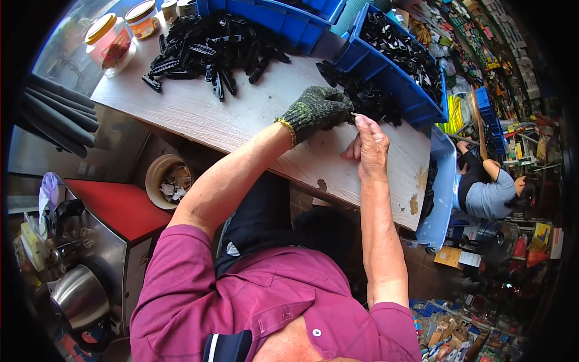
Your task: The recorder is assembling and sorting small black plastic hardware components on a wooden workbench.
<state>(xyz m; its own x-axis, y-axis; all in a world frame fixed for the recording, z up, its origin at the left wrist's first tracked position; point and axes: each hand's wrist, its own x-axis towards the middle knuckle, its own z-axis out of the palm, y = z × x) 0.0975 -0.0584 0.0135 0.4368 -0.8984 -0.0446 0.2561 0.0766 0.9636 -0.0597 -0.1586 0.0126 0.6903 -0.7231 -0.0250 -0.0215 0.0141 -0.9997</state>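
Observation:
My left hand (318,107), in a dark green knitted glove with a yellow cuff edge, is closed over the table. Whatever lies inside its fingers is hidden. Close against it, my bare right hand (372,145) has its thumb and forefinger pressed together by the glove's fingertips. A tiny thing seems to be between them, too small to name. Just beyond both hands lies a heap of small black plastic parts (368,93). A larger pile of similar long, slotted black parts (205,48) covers the far left of the table.
The pale worn table (181,114) carries blue crates (395,69) of black parts at its far side and jars (108,39) at far left. A light blue bin (443,187) stands off the right edge, a bucket (166,181) below left. Another person (488,187) crouches at right.

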